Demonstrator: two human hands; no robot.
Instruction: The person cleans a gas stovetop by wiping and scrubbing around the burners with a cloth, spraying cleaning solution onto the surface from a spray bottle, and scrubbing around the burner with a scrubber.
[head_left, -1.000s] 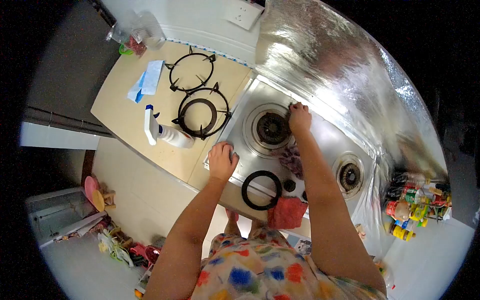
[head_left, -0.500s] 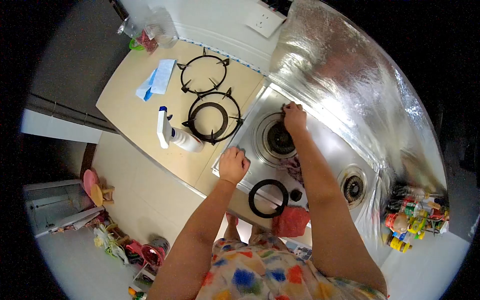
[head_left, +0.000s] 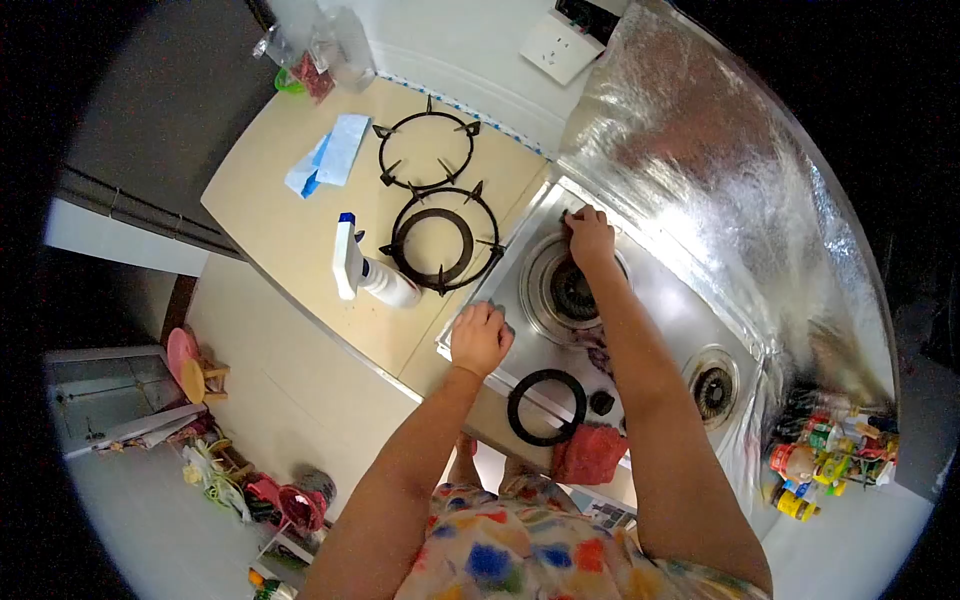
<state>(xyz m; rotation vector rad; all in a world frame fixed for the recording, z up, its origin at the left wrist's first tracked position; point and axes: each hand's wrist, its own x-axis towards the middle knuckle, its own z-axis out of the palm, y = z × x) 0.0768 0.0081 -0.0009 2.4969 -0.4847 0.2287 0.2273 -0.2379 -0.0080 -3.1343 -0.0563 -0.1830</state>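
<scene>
My right hand (head_left: 590, 236) is closed on a small dark scrubbing pad (head_left: 566, 216), mostly hidden by the fingers, at the back of the left burner (head_left: 573, 290). On the front left edge of the steel stove (head_left: 655, 318) rests my left hand (head_left: 482, 340), its fingers curled; what they hold, if anything, is hidden. A black ring (head_left: 547, 407) lies at the stove's front edge, beside a dark knob (head_left: 601, 402) and a red cloth (head_left: 590, 453). Partly behind my right forearm is a dark purplish cloth (head_left: 597, 352).
Two black pan supports (head_left: 427, 149) (head_left: 443, 240), a white spray bottle (head_left: 372, 275) and blue-white cloths (head_left: 337, 152) are on the beige counter (head_left: 268, 215). Crinkled foil (head_left: 700, 150) lines the wall behind the stove. Bottles (head_left: 800, 465) stand at the right.
My right hand has moved leftward along the back of the left burner with the pad. The camera view has shifted, so the counter and stove appear further right. My left hand stays at the stove edge.
</scene>
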